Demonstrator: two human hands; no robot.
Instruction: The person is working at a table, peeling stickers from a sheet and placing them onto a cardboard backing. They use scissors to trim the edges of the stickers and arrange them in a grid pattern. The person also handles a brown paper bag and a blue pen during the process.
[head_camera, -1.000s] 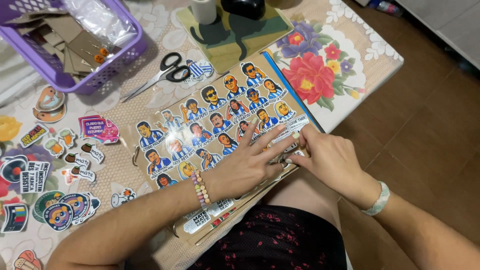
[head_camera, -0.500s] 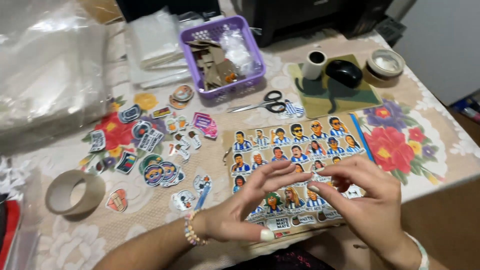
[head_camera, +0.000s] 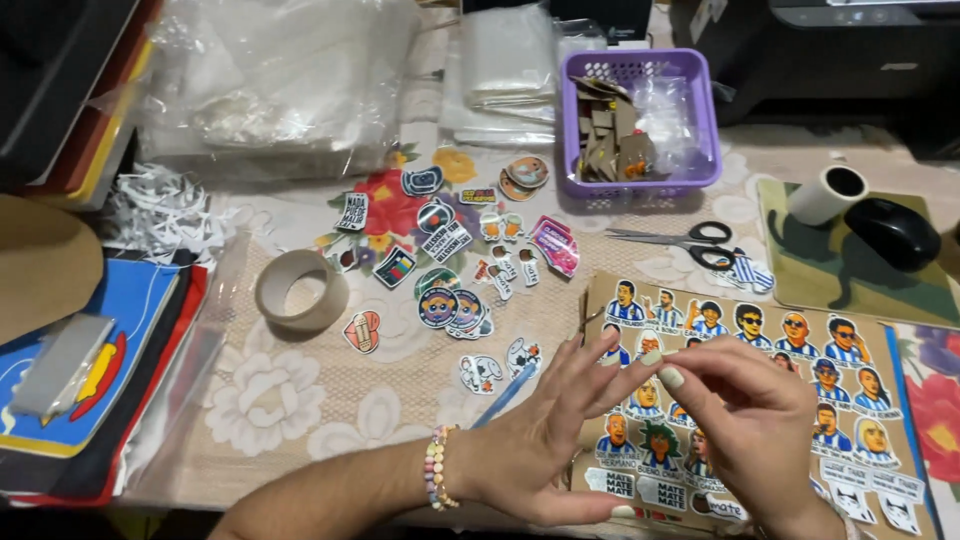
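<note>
A brown sticker sheet (head_camera: 800, 340) printed with cartoon figures in blue-and-white striped shirts lies at the table's front right. Both my hands hover over its left part. My left hand (head_camera: 545, 445), with a beaded bracelet on the wrist, has its fingers spread and its thumb held wide apart. My right hand (head_camera: 755, 420) has its fingers bunched, their tips meeting the left fingertips above the sheet. Whether anything is pinched between them is hidden. A blue pen-like tool (head_camera: 505, 395) lies just left of my left hand.
Loose cut stickers (head_camera: 450, 300) are scattered mid-table beside a tape roll (head_camera: 300, 290). Scissors (head_camera: 690, 240) lie above the sheet, a purple basket (head_camera: 700, 110) behind them. A black mouse (head_camera: 893, 232) and white roll (head_camera: 825, 195) sit right; plastic bags (head_camera: 280, 80) and stacked coloured sheets (head_camera: 100, 380) left.
The view has swung up and left across the table. My hands have left the sheet's near edge and come together, fingertip to fingertip, over its left part.
</note>
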